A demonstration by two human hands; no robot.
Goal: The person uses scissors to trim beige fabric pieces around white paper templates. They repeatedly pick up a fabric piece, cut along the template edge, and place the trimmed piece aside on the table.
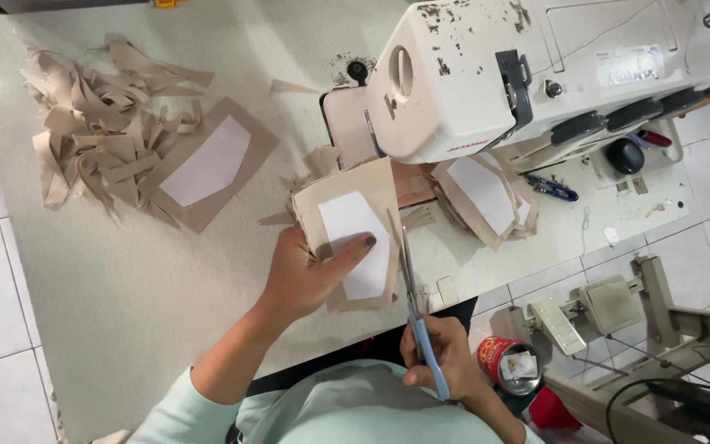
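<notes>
The tan fabric piece with a white paper template (353, 238), held over the table's (125, 304) near edge, is pinched in the left hand (310, 275) while the right hand (441, 353), closed on blue-handled scissors (414, 308), trims its right edge, so the blades likely need to follow the template outline, below the sewing machine (536, 66).

open tabletop (125, 288) left of left hand (310, 275) | blocked ahead by sewing machine (536, 74) | scrap pile (96, 123) far left | stacked pieces (486, 197) right of scissors (412, 296), tight gap
</notes>
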